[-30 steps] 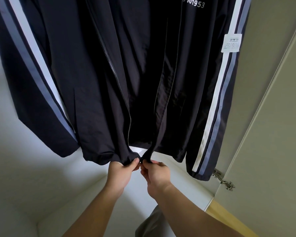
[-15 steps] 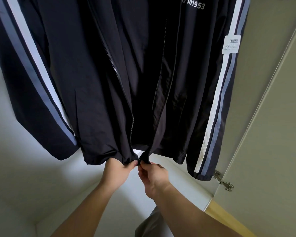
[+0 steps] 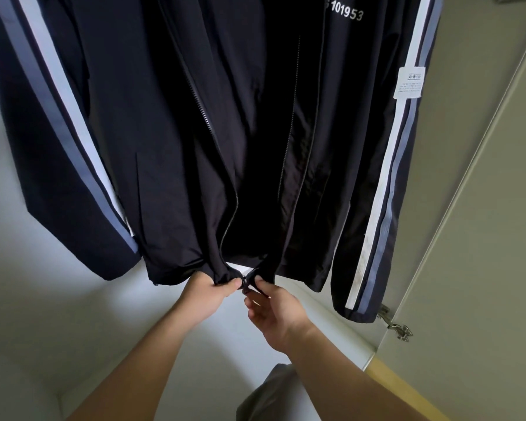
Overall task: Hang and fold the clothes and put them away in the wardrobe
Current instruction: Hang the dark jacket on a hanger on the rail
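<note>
A dark navy jacket (image 3: 152, 123) with white and blue sleeve stripes hangs inside the wardrobe, its front zip open and white numbers printed near the top. My left hand (image 3: 205, 294) pinches the bottom hem of the jacket's left front panel. My right hand (image 3: 272, 311) pinches the bottom end of the right panel at the zip slider (image 3: 246, 281). The two hem corners are held close together, almost touching. The hanger is out of view above.
The white wardrobe floor (image 3: 58, 314) lies below the jacket. The open grey-green wardrobe door (image 3: 483, 268) stands at the right, with a metal hinge (image 3: 397, 328) near its lower edge. A grey cloth-covered knee (image 3: 271, 393) shows at the bottom.
Both hands have stayed at the jacket's bottom hem, shifting slightly while bringing the two zip ends together. The jacket hangs as before.
</note>
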Action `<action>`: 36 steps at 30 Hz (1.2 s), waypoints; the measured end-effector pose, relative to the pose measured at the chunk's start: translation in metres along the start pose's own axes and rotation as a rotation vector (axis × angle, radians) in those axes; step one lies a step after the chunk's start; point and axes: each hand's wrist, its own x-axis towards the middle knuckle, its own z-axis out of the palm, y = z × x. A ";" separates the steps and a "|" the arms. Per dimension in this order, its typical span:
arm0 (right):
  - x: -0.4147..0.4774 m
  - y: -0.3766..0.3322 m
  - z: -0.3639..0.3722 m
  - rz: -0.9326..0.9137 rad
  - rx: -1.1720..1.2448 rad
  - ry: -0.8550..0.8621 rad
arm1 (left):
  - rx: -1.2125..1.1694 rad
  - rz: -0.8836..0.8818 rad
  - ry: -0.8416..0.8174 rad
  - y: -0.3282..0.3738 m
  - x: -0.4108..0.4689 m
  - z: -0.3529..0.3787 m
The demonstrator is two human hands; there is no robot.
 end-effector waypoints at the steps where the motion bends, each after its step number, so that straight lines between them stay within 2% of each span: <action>1: -0.001 0.000 0.000 0.006 -0.020 0.026 | -0.020 -0.017 0.002 -0.001 0.000 0.000; 5: 0.001 0.002 0.000 -0.051 -0.284 0.298 | -0.109 -0.035 -0.029 0.000 -0.001 0.000; 8: 0.001 -0.001 0.005 -0.151 -0.324 0.381 | -0.129 -0.004 -0.045 0.002 -0.003 0.001; 10: -0.002 -0.006 0.010 -0.244 -0.291 0.366 | -0.125 0.010 -0.037 0.003 -0.003 0.002; 12: -0.006 -0.010 0.013 -0.399 -0.383 0.300 | -0.136 0.019 -0.053 0.004 -0.002 0.001; 16: -0.015 -0.010 0.008 -0.656 -0.852 0.048 | -0.209 0.020 -0.044 0.003 -0.002 -0.001; 18: -0.012 -0.007 -0.001 -0.737 -1.064 -0.001 | -0.246 -0.006 -0.017 0.001 -0.001 -0.004; 22: -0.011 -0.005 -0.002 -0.928 -1.205 0.035 | -0.232 -0.021 -0.089 0.003 0.000 -0.007; 26: -0.010 -0.003 0.000 -1.113 -1.355 0.094 | -0.198 -0.021 -0.075 0.009 0.002 -0.009; 29: -0.009 0.000 0.001 -1.318 -1.439 0.139 | -0.125 0.027 -0.139 0.013 0.001 -0.014; 33: -0.007 -0.009 0.005 -1.298 -1.537 0.165 | -0.041 0.060 -0.184 0.013 -0.002 -0.014; 36: -0.012 -0.014 0.012 -1.421 -1.652 0.225 | 0.020 0.030 -0.166 0.014 0.002 -0.015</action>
